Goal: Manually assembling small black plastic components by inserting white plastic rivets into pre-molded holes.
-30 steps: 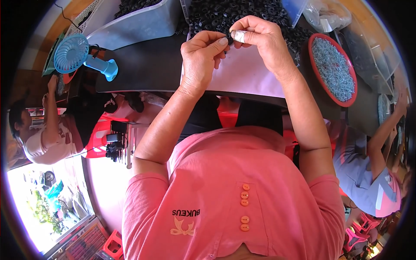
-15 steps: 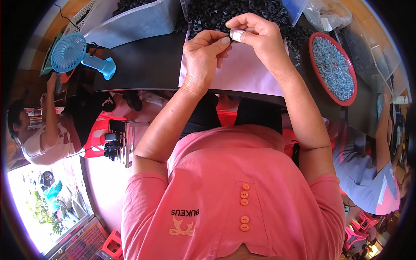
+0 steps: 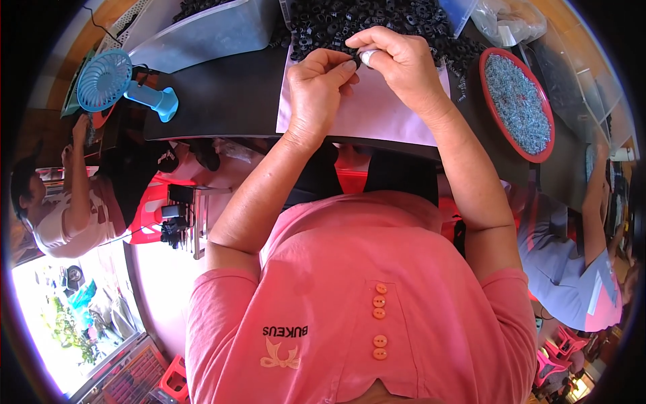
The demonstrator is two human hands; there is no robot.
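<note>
Because the piece between the fingertips is so small, the likeliest mishap in the head view seems to be a dropped part. At the upper centre of the frame, the left hand (image 3: 316, 91) has its grip pinched, thumb against forefinger, on a small black part (image 3: 357, 59). The right hand (image 3: 408, 75) meets it from the other side, its white-wrapped thumb at the part and its forefinger raised above; whether that grip is clamped on anything I cannot tell, since the fingers hide the contact. The part sits over a pale sheet (image 3: 380, 118), just below the heap of black pieces (image 3: 383, 17) at the top of the frame. Were the pinch to loosen, it could fall among those look-alikes and be hard to find again. The wrap may also dull the thumb's feel, letting the part twist askew. At the upper right, a red basin (image 3: 537, 159) of tiny pale-blue pieces (image 3: 517, 104) stands on the dark table (image 3: 229, 101) beyond the right forearm; a careless outward swing could knock its rim and scatter them.
</note>
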